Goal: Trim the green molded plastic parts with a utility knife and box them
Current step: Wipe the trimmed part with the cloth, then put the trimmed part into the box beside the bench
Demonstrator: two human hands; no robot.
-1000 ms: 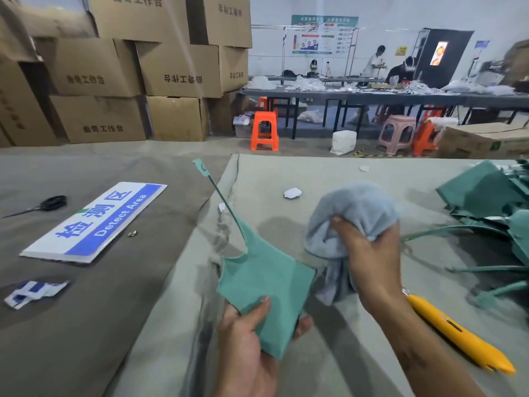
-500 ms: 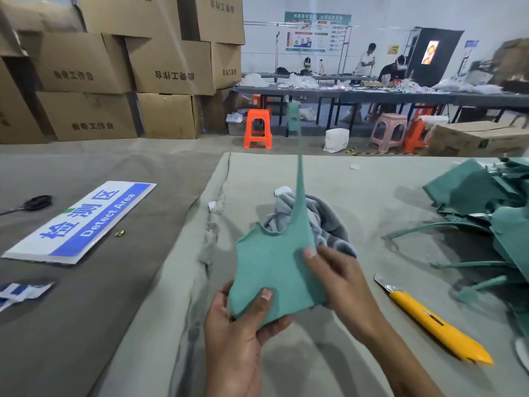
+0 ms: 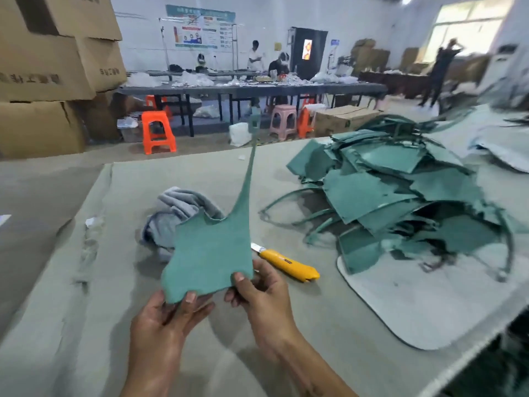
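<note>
A flat green molded part (image 3: 209,253) with a long thin stem rising from its top is held upright over the table. My left hand (image 3: 163,325) pinches its lower left edge with thumb on the front. My right hand (image 3: 260,293) pinches its lower right corner. A yellow utility knife (image 3: 289,265) lies on the table just right of the part, blade end pointing left, touched by neither hand. A grey cloth (image 3: 174,216) lies bunched behind the part.
A heap of green parts (image 3: 400,190) with loose stems covers the right of the cloth-covered table (image 3: 86,325). A pale rounded sheet (image 3: 423,305) lies under the heap's near side. Stacked cardboard boxes (image 3: 51,75) stand at left. Stools, tables and people are far behind.
My right hand let go of the grey cloth, which now lies on the table, and took hold of the green part. The part turned upright. My view swung right toward the heap.
</note>
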